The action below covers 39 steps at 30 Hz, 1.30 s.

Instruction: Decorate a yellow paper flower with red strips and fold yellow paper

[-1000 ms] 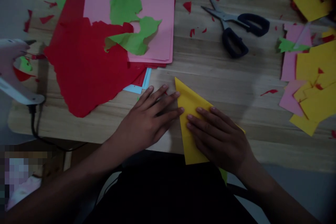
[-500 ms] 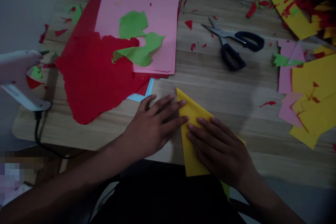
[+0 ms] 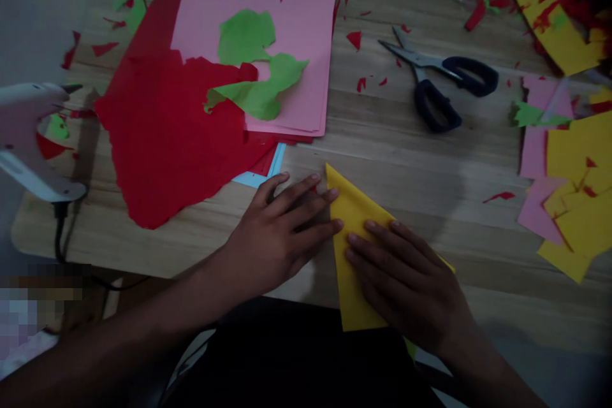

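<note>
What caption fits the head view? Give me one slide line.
Right hand resting on a folded yellow paper sheet, left fingers at its edge, navy-handled metal scissors lying open beyond.

On the table (image 3: 392, 166), the glue gun (image 3: 23, 108) is left of the torn sheet (image 3: 167, 140), which partly overlaps the paper stack (image 3: 301, 25). Scissors (image 3: 421, 61) lie behind the folded sheet (image 3: 351, 210), left of the cut pieces (image 3: 586, 217).
</note>
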Each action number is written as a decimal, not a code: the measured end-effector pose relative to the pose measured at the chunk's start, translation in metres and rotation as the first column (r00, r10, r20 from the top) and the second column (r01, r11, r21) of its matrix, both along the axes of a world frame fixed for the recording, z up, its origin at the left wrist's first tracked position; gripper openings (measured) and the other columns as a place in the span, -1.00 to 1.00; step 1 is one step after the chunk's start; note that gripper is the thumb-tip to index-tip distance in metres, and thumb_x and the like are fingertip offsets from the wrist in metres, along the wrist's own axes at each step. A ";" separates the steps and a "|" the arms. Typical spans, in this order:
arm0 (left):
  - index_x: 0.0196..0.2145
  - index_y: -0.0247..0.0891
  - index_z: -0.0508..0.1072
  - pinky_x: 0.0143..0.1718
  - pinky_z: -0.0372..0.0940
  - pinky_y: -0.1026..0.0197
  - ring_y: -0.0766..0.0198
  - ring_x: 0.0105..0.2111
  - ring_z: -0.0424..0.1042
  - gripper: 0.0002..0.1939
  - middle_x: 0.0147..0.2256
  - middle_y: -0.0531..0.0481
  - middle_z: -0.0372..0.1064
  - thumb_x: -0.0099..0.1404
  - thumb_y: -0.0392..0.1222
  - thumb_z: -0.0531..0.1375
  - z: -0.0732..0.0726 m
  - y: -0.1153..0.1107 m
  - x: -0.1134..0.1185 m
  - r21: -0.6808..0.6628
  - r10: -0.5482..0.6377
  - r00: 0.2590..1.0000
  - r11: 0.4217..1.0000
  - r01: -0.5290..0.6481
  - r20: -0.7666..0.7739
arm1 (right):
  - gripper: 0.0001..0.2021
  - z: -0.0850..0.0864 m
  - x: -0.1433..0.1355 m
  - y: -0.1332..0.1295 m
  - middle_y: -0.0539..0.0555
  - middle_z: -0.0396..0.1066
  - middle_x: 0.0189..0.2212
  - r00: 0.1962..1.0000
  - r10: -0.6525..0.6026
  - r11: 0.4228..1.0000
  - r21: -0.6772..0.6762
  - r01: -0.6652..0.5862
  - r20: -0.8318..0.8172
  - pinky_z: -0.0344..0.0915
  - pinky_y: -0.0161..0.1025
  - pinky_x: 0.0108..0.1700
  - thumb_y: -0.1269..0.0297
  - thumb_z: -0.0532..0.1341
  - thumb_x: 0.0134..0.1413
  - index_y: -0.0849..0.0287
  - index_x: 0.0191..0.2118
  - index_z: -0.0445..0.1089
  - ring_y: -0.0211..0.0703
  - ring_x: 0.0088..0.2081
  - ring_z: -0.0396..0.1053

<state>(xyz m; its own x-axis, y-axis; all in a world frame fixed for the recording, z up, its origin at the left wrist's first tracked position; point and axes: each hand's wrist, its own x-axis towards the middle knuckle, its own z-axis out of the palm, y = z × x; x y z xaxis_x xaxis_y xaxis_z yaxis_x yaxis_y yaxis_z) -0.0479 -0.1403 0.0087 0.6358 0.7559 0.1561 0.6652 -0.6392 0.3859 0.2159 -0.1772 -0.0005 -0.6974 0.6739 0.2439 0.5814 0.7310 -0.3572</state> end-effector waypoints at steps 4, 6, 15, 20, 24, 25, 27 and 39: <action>0.10 0.06 0.45 0.33 0.06 -0.23 0.06 0.37 0.09 -0.68 0.31 0.09 0.22 0.44 -0.20 0.14 0.001 -0.001 -0.004 -0.025 -0.041 0.998 0.999 0.040 -0.038 | -0.66 0.001 -0.001 0.000 -0.01 0.44 0.17 1.000 -0.003 1.000 0.010 0.003 0.004 0.13 -0.01 0.40 0.36 0.24 0.24 0.14 0.13 0.44 -0.08 0.31 0.23; 0.12 0.05 0.44 0.35 0.04 -0.22 0.04 0.39 0.04 -0.65 0.32 0.07 0.19 0.43 -0.22 0.15 0.001 -0.002 -0.005 -0.035 -0.048 0.998 0.998 0.046 -0.043 | -0.66 0.001 -0.001 0.000 -0.01 0.43 0.17 1.000 -0.010 1.000 0.002 0.010 0.003 0.13 0.00 0.40 0.36 0.24 0.24 0.15 0.12 0.44 -0.07 0.32 0.22; 0.07 -0.02 0.50 0.37 0.03 -0.22 0.01 0.39 0.04 -0.69 0.30 0.01 0.24 0.40 -0.21 0.18 -0.002 -0.004 -0.007 0.008 -0.048 0.999 0.999 0.048 0.014 | -0.66 0.001 0.001 0.000 -0.02 0.42 0.18 1.000 0.019 1.000 0.011 -0.019 -0.005 0.12 0.03 0.40 0.35 0.23 0.24 0.14 0.11 0.44 -0.06 0.32 0.21; 0.06 -0.02 0.50 0.37 0.05 -0.19 0.03 0.38 0.05 -0.70 0.29 0.02 0.25 0.41 -0.23 0.18 0.003 -0.004 -0.007 -0.017 -0.045 0.999 0.999 0.045 0.004 | -0.66 0.002 0.000 0.001 0.00 0.45 0.15 1.000 0.020 1.000 0.011 -0.019 -0.016 0.12 0.02 0.40 0.36 0.24 0.23 0.15 0.11 0.44 -0.07 0.32 0.22; 0.08 -0.01 0.49 0.36 0.03 -0.21 0.01 0.39 0.04 -0.69 0.30 0.02 0.23 0.41 -0.21 0.18 0.000 -0.004 -0.008 -0.017 -0.050 0.999 0.999 0.050 0.003 | -0.66 0.002 0.001 0.000 0.00 0.45 0.15 1.000 0.016 1.000 0.008 -0.016 -0.006 0.12 0.02 0.39 0.35 0.24 0.23 0.14 0.12 0.44 -0.07 0.31 0.23; 0.10 0.00 0.47 0.37 0.01 -0.22 0.01 0.39 0.02 -0.67 0.32 0.04 0.20 0.41 -0.21 0.17 -0.001 -0.003 -0.008 -0.017 -0.054 0.999 0.998 0.054 -0.005 | -0.66 0.002 0.001 0.000 -0.01 0.45 0.15 1.000 0.015 1.000 0.008 -0.015 -0.005 0.13 0.02 0.39 0.35 0.24 0.23 0.14 0.12 0.44 -0.07 0.31 0.23; 0.17 0.05 0.41 0.37 -0.03 -0.23 -0.02 0.40 0.00 -0.61 0.34 0.09 0.15 0.42 -0.19 0.16 -0.003 -0.002 -0.006 -0.010 -0.072 0.997 0.997 0.072 -0.036 | -0.66 0.001 0.001 0.000 -0.01 0.46 0.14 1.000 0.007 1.000 0.007 -0.007 -0.010 0.13 0.01 0.39 0.36 0.24 0.23 0.14 0.11 0.45 -0.08 0.31 0.24; 0.30 -0.16 0.26 0.34 -0.01 -0.10 0.01 0.34 0.13 -0.49 0.36 -0.03 0.10 0.46 -0.02 0.07 0.000 0.002 0.011 -0.016 0.089 0.989 0.996 -0.092 -0.120 | -0.66 0.001 0.001 0.000 -0.04 0.43 0.17 1.000 0.007 1.000 -0.012 -0.008 -0.021 0.09 0.01 0.40 0.36 0.25 0.24 0.14 0.12 0.43 -0.08 0.32 0.22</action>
